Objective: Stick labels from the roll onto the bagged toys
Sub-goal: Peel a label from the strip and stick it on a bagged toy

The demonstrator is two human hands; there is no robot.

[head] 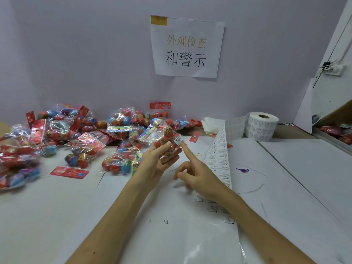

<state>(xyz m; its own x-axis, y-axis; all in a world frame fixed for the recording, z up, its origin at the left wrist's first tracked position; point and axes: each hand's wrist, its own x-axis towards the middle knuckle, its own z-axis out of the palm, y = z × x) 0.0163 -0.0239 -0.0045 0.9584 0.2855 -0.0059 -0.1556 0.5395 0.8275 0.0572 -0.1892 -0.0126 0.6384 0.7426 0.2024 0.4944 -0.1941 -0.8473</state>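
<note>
Holds bag (163, 137) up off table (38, 206) in left hand (159, 159), fingers curled beneath, thumb clamped on top. Presses label (178, 140) against bag's right corner with straight index of right hand (196, 175); other fingers loosely curled, gripping nothing. Looks light: thin clear film, crinkly and slick, wrapped round hard glossy eggs (159, 144) in red and blue. Probably yields and skids under a push, so wants firm backing from behind at the label spot. Best gripped around the eggs themselves, not by slack film or by the printed header card, likely to bend. Label itself small, white, rectangular, finely printed, paper-thin; probably creases or lifts at an edge unless rubbed flat. Comes off roll (262, 126) at right rear, with strip (219, 155) trailing forward beside the right arm. Shows pile (76, 134) of like bags at left rear, same shiny film and bright colours
</note>
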